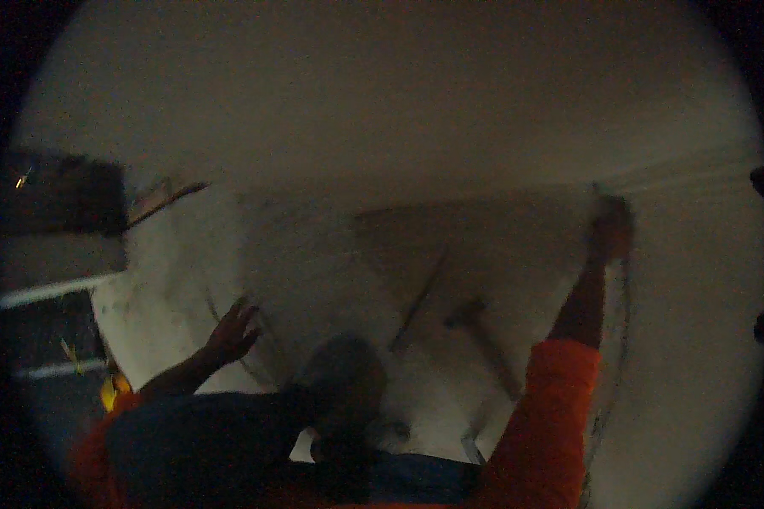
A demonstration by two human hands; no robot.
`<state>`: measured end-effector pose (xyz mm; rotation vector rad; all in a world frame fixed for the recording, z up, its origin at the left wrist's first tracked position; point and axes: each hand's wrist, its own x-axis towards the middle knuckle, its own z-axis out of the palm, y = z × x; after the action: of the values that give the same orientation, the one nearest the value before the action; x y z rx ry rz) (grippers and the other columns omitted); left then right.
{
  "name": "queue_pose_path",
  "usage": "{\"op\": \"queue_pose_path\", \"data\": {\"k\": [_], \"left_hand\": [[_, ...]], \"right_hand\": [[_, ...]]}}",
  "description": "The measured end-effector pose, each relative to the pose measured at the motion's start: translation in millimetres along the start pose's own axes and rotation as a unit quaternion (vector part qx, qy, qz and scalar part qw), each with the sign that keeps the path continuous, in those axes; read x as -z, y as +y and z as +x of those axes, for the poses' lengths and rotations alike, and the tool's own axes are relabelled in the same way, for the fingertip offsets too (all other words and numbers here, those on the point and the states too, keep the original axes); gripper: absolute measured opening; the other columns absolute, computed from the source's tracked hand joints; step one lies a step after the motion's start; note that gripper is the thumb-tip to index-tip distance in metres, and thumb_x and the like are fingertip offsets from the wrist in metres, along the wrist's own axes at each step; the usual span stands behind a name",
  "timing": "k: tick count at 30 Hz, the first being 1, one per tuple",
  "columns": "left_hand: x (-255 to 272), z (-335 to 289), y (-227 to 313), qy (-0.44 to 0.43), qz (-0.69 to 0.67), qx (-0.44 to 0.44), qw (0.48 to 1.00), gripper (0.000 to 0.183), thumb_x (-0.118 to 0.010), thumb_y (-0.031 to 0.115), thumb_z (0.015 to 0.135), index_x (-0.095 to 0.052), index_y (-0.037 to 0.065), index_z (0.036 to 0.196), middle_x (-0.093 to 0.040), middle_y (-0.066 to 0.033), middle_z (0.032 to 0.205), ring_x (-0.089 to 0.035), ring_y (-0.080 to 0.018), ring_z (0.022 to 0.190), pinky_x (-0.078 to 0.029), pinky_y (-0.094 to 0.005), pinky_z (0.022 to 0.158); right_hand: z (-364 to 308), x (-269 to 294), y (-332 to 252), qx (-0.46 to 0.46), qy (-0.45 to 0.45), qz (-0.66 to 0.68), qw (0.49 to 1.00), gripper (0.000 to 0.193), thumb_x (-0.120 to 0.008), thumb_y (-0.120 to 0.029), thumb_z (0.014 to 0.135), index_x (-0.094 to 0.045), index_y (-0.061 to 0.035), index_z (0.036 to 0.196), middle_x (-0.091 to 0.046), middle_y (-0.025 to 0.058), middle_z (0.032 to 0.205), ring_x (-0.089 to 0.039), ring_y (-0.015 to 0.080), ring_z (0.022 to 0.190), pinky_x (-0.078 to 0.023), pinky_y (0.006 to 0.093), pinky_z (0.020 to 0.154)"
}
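The scene is very dark and grainy. My left hand (233, 333) hangs over the pale surface at the left, fingers stretched and parted, with nothing visible in it. Far out to the right, my right hand (613, 233) reaches to where the floor appears to meet a pale wall. It is dark and smeared, so its fingers and anything in them cannot be made out. Between the arms lies a hammer (494, 352), its head pointing away from me. Left of it rests a thin dark rod (418, 301). Both lie apart from my hands.
A pale wall (399, 93) rises across the far side. A dark rounded shape (344, 373), perhaps my knee, blocks the near middle. At far left are a dark box-like opening (64, 195), a pale ledge (55, 291) and a small yellow object (115, 392). A bent metal piece (473, 447) lies near my legs.
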<state>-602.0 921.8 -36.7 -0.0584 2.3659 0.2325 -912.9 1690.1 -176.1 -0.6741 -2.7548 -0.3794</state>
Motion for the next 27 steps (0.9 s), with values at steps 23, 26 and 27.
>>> {"op": "queue_pose_path", "data": {"k": [23, 26, 27], "left_hand": [[-3.4, -27.4, -32.0, 0.047, 0.018, -0.065, 0.997, 0.059, -0.064, 0.023, 0.093, -0.039, 0.005, 0.144, -0.029, -0.0287, 0.153, -0.032, -0.046, 0.14, -0.036, -0.0506, 0.112], [-2.8, -25.6, -29.1, 0.043, 0.012, -0.059, 0.997, 0.059, -0.065, 0.023, 0.093, -0.04, 0.006, 0.144, -0.028, -0.0287, 0.153, -0.032, -0.0458, 0.141, -0.037, -0.0504, 0.111], [-2.9, -24.3, -28.5, 0.036, 0.004, -0.049, 0.998, 0.059, -0.065, 0.023, 0.092, -0.04, 0.007, 0.144, -0.028, -0.0287, 0.153, -0.032, -0.0458, 0.141, -0.037, -0.0504, 0.111]], "right_hand": [[-15.4, 65.6, -36.7, -0.129, -0.013, 0.092, 0.987, 0.041, -0.07, -0.03, 0.083, -0.064, -0.0216, 0.123, -0.066, 0.0097, 0.113, -0.068, 0.0327, 0.094, -0.058, 0.0496, 0.073], [-13.3, 67.9, -33.3, -0.14, -0.02, 0.068, 0.988, 0.038, -0.068, -0.029, 0.084, -0.065, -0.0233, 0.122, -0.068, 0.01, 0.11, -0.069, 0.0335, 0.092, -0.058, 0.0494, 0.072], [-11.3, 67.4, -32.4, -0.156, -0.026, 0.076, 0.985, 0.037, -0.067, -0.03, 0.085, -0.065, -0.0243, 0.121, -0.068, 0.0103, 0.109, -0.069, 0.0338, 0.092, -0.058, 0.0493, 0.072]]}}
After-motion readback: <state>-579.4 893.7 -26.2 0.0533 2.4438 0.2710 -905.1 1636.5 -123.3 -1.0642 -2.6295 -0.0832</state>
